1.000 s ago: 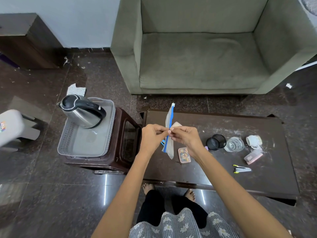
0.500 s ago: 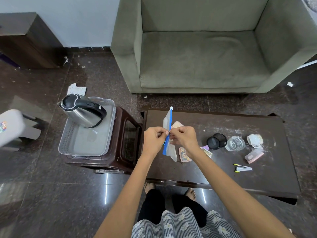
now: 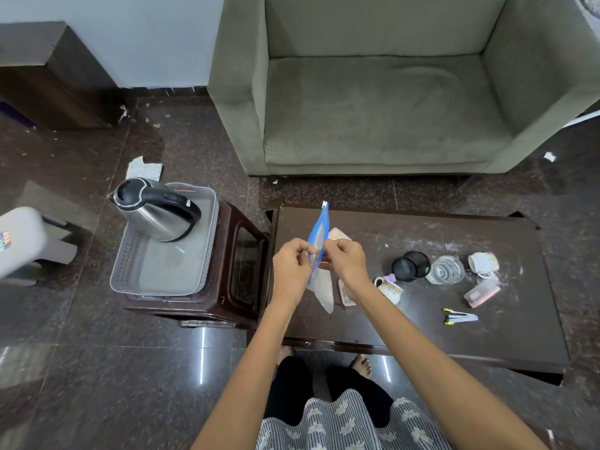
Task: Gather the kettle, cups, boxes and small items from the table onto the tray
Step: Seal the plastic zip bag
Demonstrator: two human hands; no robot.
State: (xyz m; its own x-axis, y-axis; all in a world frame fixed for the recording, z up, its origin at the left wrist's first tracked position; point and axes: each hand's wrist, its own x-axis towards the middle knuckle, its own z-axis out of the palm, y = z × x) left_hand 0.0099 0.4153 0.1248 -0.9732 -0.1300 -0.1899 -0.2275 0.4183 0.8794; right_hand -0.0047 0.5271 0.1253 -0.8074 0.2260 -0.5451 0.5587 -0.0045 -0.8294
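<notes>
At frame centre, the left hand (image 3: pixel 290 269) and right hand (image 3: pixel 348 261) each pinch a blue-edged zip pouch (image 3: pixel 319 254) above the bench (image 3: pixel 487 336), partly hiding a small box (image 3: pixel 344 295). Right of them lie a mesh cup (image 3: pixel 410 266), glass (image 3: pixel 445 270) and mugs (image 3: pixel 483 263). The kettle (image 3: pixel 156 211) sits in the tray (image 3: pixel 162 271), left.

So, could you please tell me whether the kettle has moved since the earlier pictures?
No. The kettle sits at the far left corner of the grey tray, as before.
</notes>
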